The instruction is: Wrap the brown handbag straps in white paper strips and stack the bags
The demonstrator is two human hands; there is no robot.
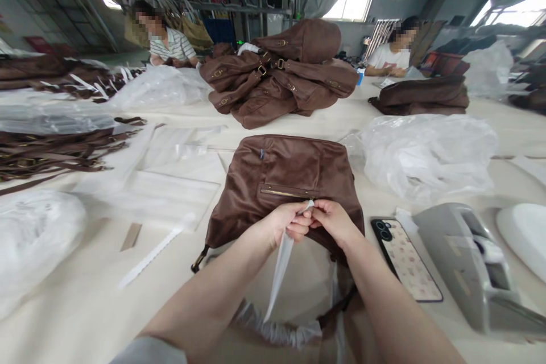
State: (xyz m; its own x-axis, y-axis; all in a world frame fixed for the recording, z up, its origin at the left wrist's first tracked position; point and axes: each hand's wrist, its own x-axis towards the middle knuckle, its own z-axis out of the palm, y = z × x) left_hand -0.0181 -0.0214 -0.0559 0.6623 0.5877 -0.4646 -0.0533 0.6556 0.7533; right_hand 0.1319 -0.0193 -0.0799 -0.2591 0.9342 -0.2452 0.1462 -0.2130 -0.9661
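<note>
A brown leather bag (pixel 294 165) lies flat on the table in front of me, with a brass zipper (pixel 290 192) across its front. Over the bag's lower part, my left hand (pixel 294 222) is closed around a thin white paper strip (pixel 281 267) that hangs down toward me. Close against it, my right hand (pixel 330 220) pinches the strip's upper end near the zipper's right end. The bag's strap, partly wrapped in white tissue (pixel 277 327), curves below my hands. My forearms hide parts of the bag's lower edge.
A phone (pixel 407 259) and a grey tape dispenser (pixel 469 261) lie at the right. Crumpled clear plastic (pixel 426 153) sits behind them. Brown straps (pixel 55 153) are heaped at the left. A pile of brown bags (pixel 281 74) stands ahead, with two people (pixel 173 45) seated beyond.
</note>
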